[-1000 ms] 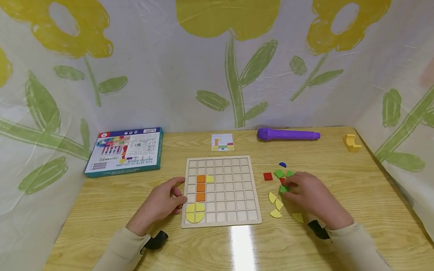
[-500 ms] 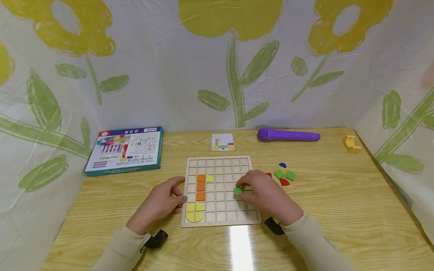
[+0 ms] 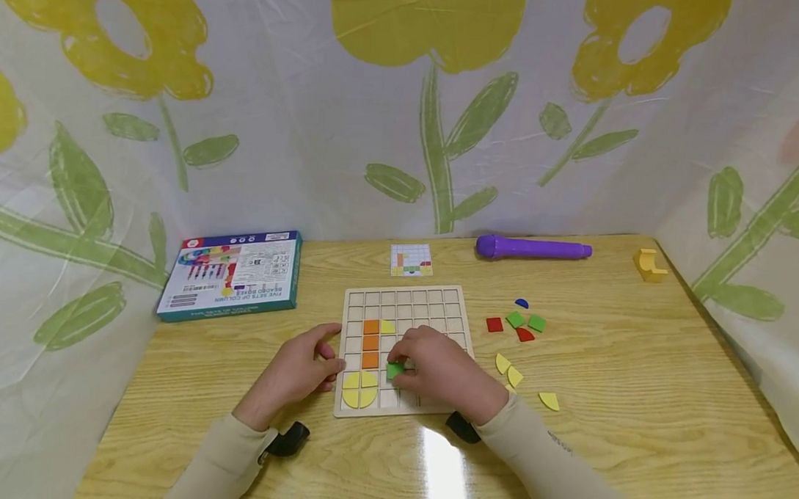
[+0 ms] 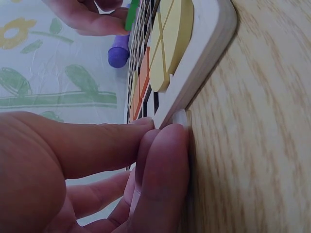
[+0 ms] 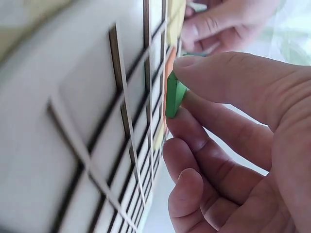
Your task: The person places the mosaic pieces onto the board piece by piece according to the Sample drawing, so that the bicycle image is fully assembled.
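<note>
My right hand [image 3: 444, 372] is over the wooden grid board [image 3: 466, 318] and pinches a green square tile [image 3: 395, 370] between thumb and fingers. In the right wrist view the green tile [image 5: 176, 94] is tilted, close above the grid. My left hand [image 3: 301, 365] pinches the board's left edge, as the left wrist view shows with its thumb [image 4: 107, 145]. Set in the board are several yellow quarter-circle tiles forming a circle [image 3: 359, 390], a column of orange square tiles [image 3: 370, 343] and one more yellow quarter tile [image 3: 387, 327].
Right of the board lie loose tiles: a red square [image 3: 494, 325], green squares [image 3: 536, 323], a red quarter [image 3: 525, 335], a blue half-circle [image 3: 521, 303] and yellow quarters [image 3: 549, 401]. Behind are a pattern card [image 3: 411, 260], purple microphone [image 3: 534, 248], box [image 3: 230, 275] and yellow holder [image 3: 650, 265].
My right hand has moved left from the loose tiles to the board, carrying a green square tile toward the board's lower left part. The left hand has stayed at the board's edge.
</note>
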### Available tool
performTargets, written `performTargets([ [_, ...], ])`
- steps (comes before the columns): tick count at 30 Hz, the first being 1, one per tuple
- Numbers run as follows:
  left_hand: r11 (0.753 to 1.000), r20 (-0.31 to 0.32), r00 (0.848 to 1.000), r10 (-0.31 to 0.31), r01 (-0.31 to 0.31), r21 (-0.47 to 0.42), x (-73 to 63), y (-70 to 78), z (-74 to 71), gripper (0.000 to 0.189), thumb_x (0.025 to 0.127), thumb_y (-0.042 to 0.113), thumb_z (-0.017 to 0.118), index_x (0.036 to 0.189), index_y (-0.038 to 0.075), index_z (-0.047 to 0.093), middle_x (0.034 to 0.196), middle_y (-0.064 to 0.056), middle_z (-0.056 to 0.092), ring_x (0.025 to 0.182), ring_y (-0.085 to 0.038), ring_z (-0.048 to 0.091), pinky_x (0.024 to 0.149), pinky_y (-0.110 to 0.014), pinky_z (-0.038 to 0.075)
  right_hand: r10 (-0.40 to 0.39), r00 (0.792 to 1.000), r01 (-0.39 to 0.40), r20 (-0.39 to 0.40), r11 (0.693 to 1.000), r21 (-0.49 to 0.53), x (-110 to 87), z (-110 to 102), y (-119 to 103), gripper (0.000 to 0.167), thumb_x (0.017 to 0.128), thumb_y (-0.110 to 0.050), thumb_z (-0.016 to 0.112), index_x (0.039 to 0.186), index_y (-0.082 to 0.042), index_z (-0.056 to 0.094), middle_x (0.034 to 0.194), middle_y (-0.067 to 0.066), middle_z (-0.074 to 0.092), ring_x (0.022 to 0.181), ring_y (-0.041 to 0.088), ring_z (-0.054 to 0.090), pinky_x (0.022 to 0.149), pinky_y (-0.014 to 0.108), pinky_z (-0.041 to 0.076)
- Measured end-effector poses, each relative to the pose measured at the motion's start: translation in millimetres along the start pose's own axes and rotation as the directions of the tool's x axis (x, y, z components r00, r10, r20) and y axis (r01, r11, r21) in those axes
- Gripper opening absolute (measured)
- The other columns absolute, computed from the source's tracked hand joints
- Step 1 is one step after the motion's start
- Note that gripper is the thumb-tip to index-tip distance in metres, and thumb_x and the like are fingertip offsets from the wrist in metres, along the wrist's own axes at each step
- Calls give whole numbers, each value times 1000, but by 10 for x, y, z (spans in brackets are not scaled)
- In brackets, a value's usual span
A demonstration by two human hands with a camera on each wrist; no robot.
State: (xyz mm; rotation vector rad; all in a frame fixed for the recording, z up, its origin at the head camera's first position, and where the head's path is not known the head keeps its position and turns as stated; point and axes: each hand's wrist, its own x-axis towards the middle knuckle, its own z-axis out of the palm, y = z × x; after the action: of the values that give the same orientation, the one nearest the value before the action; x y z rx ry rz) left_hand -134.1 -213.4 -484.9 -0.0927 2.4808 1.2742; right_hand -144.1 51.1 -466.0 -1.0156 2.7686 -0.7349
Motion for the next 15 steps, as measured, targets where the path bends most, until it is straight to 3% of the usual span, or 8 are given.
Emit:
performTargets([
  [15, 1000, 8, 1000, -10, 10, 19, -26, 39, -17, 64, 102, 12, 75, 161, 15, 49, 109, -11, 63, 73, -19, 64, 65, -29, 59, -58, 998, 59, 12, 995, -75, 27, 115, -52, 13, 92, -15, 81, 104, -16, 84, 104, -4, 75, 102, 16, 66, 90, 30, 58],
])
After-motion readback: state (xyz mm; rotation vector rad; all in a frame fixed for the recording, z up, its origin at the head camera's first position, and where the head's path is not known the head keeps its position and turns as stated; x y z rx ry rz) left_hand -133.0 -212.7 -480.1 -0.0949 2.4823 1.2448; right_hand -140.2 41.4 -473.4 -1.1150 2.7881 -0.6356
